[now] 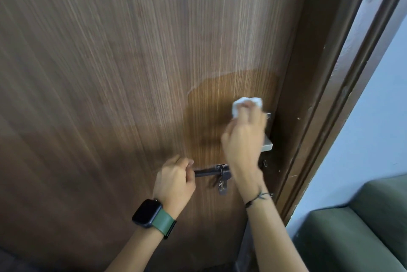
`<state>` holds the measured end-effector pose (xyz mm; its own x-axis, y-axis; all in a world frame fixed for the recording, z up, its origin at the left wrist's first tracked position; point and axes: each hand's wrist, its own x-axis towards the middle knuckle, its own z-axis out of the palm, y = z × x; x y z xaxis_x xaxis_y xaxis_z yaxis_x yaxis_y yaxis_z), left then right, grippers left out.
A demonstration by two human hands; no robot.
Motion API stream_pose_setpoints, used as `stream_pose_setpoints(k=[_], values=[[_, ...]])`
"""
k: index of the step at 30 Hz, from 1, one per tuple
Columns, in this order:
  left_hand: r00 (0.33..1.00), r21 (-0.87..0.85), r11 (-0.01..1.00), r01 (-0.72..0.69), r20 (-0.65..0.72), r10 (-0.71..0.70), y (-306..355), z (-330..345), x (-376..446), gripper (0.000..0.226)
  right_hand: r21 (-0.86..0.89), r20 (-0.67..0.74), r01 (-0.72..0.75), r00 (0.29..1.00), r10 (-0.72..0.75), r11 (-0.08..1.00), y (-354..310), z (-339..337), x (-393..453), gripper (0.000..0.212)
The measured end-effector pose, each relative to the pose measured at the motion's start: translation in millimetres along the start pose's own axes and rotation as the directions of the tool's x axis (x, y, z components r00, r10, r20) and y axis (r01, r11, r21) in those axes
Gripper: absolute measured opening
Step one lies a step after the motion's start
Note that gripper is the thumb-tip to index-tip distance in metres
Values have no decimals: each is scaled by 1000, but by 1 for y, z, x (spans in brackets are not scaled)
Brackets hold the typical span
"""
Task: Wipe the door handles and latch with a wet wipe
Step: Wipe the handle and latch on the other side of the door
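Observation:
A brown wooden door (123,73) fills the view. My right hand (243,137) presses a crumpled white wet wipe (239,104) against the door near its right edge, and it hides most of the silver door handle (267,144), whose end shows just right of the hand. Below it a dark sliding latch bolt (211,171) runs level across the door, with a hanging hasp (222,187) under it. My left hand (175,178), a watch on its wrist, is closed on the bolt's left end. A darker patch of wood surrounds the wipe.
The dark brown door frame (326,95) runs up the right side, with a pale wall (374,128) beyond it. A green upholstered seat (356,232) sits at the lower right, close to my right forearm.

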<state>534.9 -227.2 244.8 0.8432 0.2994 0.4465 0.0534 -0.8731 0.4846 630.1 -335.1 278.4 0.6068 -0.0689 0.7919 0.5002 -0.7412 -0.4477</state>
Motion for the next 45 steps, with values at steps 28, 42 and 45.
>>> stream_pose_setpoints(k=[28, 42, 45], values=[[996, -21, 999, -45, 80, 46, 15, 15, 0, 16, -64, 6, -59, 998, 59, 996, 46, -11, 10, 30], [1000, -40, 999, 2, 31, -1, 25, 10, 6, 16, 106, 33, 90, 995, -94, 990, 6, -3, 0, 25], [999, -9, 999, 38, 38, -38, 26, 9, 8, 8, 98, 80, 174, 980, -182, 980, -13, 6, 0, 39]])
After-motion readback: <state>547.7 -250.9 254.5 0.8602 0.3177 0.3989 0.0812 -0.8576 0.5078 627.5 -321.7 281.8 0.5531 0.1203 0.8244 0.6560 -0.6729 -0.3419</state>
